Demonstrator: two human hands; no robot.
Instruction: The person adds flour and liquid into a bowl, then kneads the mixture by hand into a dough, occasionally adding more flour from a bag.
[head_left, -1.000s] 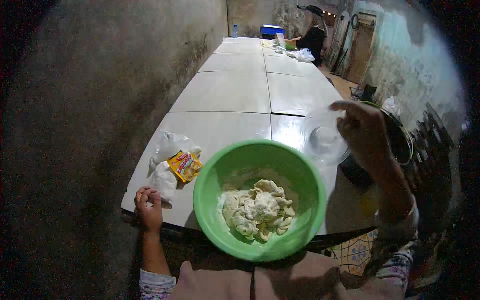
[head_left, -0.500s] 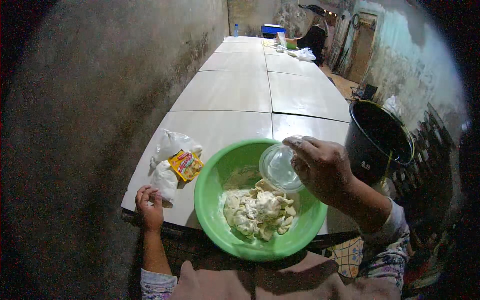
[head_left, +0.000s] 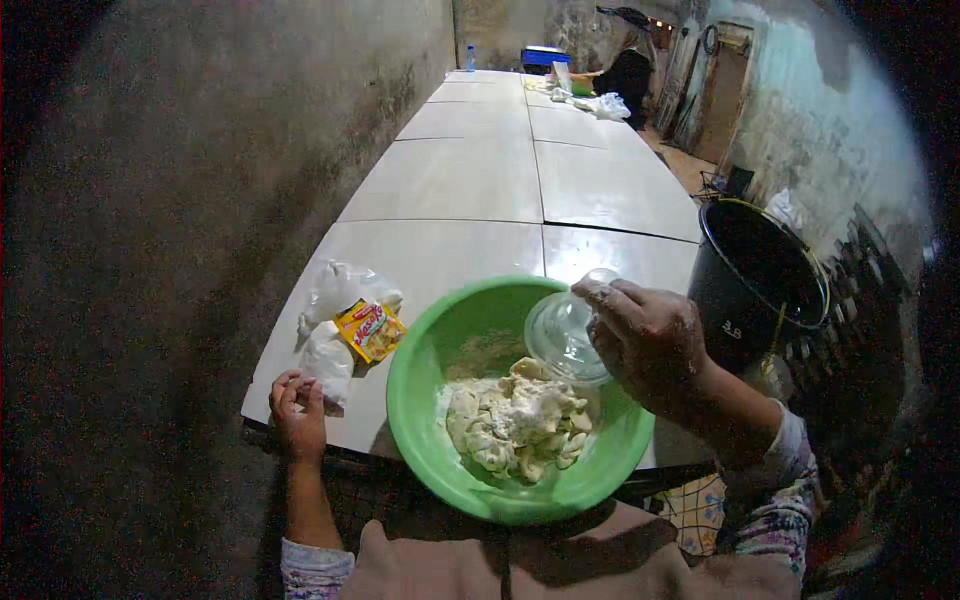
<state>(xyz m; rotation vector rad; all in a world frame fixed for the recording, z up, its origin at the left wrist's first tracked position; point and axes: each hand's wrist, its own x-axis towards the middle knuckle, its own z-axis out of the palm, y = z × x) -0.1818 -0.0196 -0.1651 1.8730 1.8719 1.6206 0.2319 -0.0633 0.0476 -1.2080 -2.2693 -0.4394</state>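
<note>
My right hand [head_left: 655, 335] grips the rim of a see-through plastic cup [head_left: 562, 335], tipped over the right side of a large green basin [head_left: 415, 440]. In the basin lies a lumpy heap of pale, floury dough pieces [head_left: 520, 420], with loose white powder around it. White residue coats my right fingers. At the table's left front edge rests my left hand [head_left: 298, 410], fingers loosely bent and thumb apart, holding nothing. Just beyond it are a plastic bag of white powder [head_left: 327, 360] and a yellow-and-red seasoning sachet [head_left: 370, 331].
A tall black bucket [head_left: 735, 300] stands right of the long white tiled table [head_left: 450, 180]. A rough wall [head_left: 250, 150] runs along the left. At the far end are a person in dark clothes [head_left: 627, 85], a blue crate [head_left: 545, 58], white plastic bags [head_left: 608, 106] and a bottle [head_left: 471, 58].
My right hand and the cup have shifted slightly to the right, and the cup's tilt has changed a little. My left hand stays in place.
</note>
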